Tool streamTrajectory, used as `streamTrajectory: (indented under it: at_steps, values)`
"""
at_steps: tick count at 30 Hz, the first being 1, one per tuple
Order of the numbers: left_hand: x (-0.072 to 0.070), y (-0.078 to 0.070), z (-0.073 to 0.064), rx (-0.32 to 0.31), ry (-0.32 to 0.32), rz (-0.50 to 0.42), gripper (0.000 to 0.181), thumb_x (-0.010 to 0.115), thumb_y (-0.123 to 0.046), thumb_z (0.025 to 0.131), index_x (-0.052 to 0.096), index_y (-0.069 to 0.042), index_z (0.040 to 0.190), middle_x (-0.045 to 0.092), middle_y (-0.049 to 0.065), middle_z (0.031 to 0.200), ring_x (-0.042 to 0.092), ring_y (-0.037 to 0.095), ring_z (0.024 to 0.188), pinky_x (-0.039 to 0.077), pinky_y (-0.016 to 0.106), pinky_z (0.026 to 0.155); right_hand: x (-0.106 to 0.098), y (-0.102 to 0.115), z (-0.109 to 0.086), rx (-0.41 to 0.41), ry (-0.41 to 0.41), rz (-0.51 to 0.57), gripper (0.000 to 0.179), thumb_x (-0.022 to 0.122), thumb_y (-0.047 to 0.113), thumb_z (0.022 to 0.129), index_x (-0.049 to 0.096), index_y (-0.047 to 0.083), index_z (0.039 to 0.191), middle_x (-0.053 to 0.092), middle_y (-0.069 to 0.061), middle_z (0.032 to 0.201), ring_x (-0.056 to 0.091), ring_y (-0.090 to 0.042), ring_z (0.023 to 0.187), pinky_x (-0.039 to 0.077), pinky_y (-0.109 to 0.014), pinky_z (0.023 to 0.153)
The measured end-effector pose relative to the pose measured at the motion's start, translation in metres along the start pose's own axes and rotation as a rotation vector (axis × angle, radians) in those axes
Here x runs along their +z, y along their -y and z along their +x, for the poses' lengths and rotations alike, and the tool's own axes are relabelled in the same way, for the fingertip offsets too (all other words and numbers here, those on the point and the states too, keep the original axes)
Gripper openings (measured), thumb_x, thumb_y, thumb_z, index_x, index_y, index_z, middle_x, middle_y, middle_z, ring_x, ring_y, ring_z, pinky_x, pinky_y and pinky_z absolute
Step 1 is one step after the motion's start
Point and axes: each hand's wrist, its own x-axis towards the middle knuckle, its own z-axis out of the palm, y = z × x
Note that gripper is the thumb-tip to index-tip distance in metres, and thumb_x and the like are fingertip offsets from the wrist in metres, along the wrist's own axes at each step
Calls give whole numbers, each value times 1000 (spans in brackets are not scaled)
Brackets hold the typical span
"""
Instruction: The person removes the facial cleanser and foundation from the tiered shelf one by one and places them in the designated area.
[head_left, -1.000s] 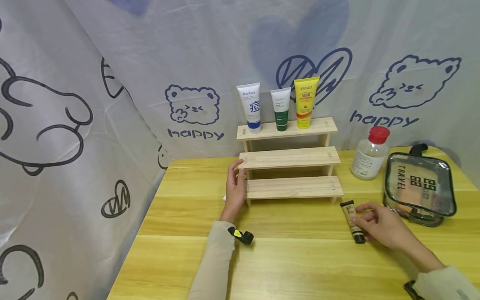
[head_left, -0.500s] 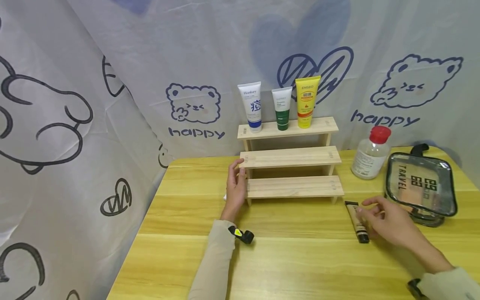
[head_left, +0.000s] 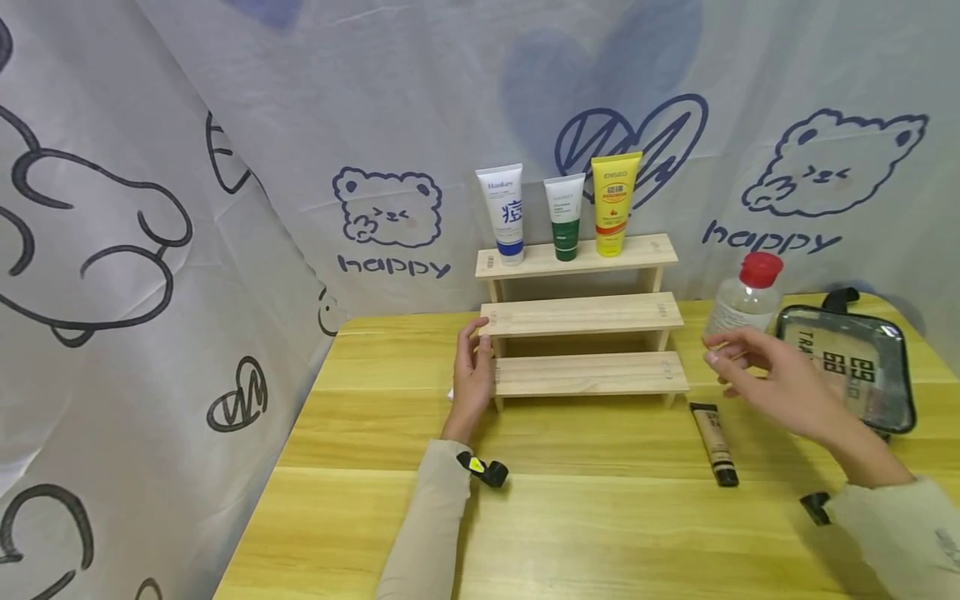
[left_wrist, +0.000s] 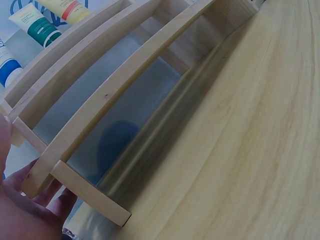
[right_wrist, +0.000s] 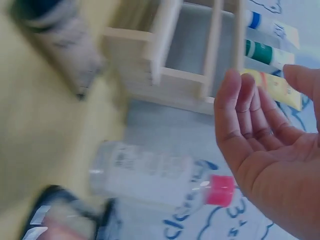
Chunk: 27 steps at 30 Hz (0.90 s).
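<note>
At the left end of a three-tier wooden shelf (head_left: 585, 375), my left hand (head_left: 472, 375) grips the ends of the lower planks. In the left wrist view its fingers (left_wrist: 52, 197) reach round behind the lowest plank's end. My right hand (head_left: 787, 387) is raised over the table, in front of the clear bottle (head_left: 738, 310) and the travel pouch (head_left: 873, 358). Nothing is in its loosely bent fingers. Below and left of it, a small beige tube with black ends (head_left: 714, 444) lies on the wood, apart from the hand.
On the top tier stand a white-and-blue tube (head_left: 502, 212), a white-and-green tube (head_left: 564, 217) and a yellow tube (head_left: 615, 204). The bottle has a red cap (head_left: 761, 270). A patterned curtain (head_left: 390, 100) hangs behind the yellow wooden table (head_left: 570, 533).
My right hand has let go of the beige tube, which now lies slightly further right, and has risen away toward the bottle. The left hand stays at the shelf.
</note>
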Motion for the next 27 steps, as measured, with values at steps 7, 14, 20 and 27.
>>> streamTrajectory:
  at_steps: [7,14,20,27]
  values:
    - [0,0,1,4,0,12,36,43,-31,120,50,-27,155,61,17,140,59,35,124,45,40,103,-14,27,31,-78,-74,40,33,63,23,113,64,4,139,72,-2,105,69,-4,85,60,-18,72]
    - [-1,1,0,6,7,20,36,43,-31,120,50,-27,155,60,15,146,59,38,128,45,40,104,-21,46,56,-29,-89,96,46,61,32,113,54,10,153,70,16,104,70,0,89,60,-19,76]
    - [-1,1,0,6,12,33,36,43,-31,120,50,-28,155,60,16,146,61,35,124,45,40,103,-21,65,80,-31,-105,106,51,58,38,114,50,10,156,68,-13,128,68,-1,93,58,-15,77]
    - [-1,3,1,14,5,31,36,43,-31,120,51,-28,155,63,16,142,61,32,118,45,39,101,-14,81,108,-3,-77,122,58,56,43,114,47,9,160,57,-18,146,62,-33,124,54,-10,78]
